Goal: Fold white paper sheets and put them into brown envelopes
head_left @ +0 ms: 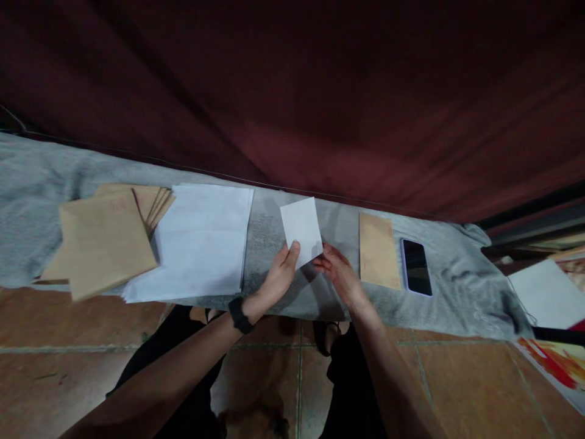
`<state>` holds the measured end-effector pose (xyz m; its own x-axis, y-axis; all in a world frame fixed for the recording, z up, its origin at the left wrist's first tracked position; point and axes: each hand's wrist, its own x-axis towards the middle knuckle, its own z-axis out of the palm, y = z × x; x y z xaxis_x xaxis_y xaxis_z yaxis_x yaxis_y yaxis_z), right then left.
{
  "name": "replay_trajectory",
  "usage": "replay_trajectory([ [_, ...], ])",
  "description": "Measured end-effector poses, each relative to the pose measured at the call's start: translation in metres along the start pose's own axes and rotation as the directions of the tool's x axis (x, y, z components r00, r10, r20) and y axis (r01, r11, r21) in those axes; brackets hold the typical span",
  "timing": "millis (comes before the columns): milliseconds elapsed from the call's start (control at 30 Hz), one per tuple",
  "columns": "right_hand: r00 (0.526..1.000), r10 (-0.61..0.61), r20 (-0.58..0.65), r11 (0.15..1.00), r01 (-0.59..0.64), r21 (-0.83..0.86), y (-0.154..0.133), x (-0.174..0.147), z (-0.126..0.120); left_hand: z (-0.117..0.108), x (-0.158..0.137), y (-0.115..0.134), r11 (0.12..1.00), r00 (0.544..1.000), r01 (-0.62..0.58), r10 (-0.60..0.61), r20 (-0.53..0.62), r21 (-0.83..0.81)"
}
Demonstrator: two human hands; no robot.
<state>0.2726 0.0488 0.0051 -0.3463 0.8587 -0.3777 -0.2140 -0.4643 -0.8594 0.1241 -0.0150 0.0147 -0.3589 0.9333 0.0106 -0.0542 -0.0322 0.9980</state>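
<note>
A white sheet of paper (301, 228), apparently folded small, is held over the grey cloth in front of me. My left hand (281, 268) grips its lower left edge, thumb on top and fingers underneath. At the paper's lower right corner is my right hand (338, 271), its fingers loosely bent and apart, the tips at or touching the edge. To the left lies a stack of larger white sheets (205, 238). Overlapping that stack's left side is a pile of brown envelopes (107, 238). A single brown envelope (379, 250) rests to the right of my hands.
A phone (417, 267) with a dark screen lies right of the single envelope. The grey cloth (466, 274) covers a narrow bench-like surface, with a dark red curtain (292, 122) behind it. White paper (548, 292) and colourful printed material (555, 366) are at far right. Tiled floor (260, 378) lies below.
</note>
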Motion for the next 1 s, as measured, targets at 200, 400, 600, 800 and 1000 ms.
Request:
replay_trajectory([
  [200, 0.993, -0.062, -0.096, 0.996, 0.068, 0.061, 0.008, 0.006, -0.001, 0.008, -0.003, -0.011, 0.999, 0.999, -0.008, 0.01, 0.053, -0.039],
  [400, 0.946, -0.272, -0.174, 0.899, 0.185, -0.398, 0.003, 0.021, -0.025, -0.011, 0.008, -0.011, 0.803, 0.951, -0.217, 0.303, -0.067, 0.555],
  [600, 0.983, -0.177, 0.053, 0.808, 0.176, -0.563, 0.004, 0.029, -0.034, -0.012, -0.005, -0.008, 0.221, 0.84, -0.52, 0.311, 0.446, 0.825],
  [800, 0.922, -0.381, 0.071, 0.488, 0.266, -0.831, 0.007, 0.031, -0.027, 0.001, -0.019, -0.034, 0.148, 0.841, -0.539, 0.156, 0.518, 0.829],
  [1000, 0.842, -0.521, 0.14, 0.204, 0.282, -0.938, 0.01, 0.028, -0.016, 0.002, -0.018, -0.043, 0.162, 0.86, -0.51, 0.106, 0.499, 0.845],
])
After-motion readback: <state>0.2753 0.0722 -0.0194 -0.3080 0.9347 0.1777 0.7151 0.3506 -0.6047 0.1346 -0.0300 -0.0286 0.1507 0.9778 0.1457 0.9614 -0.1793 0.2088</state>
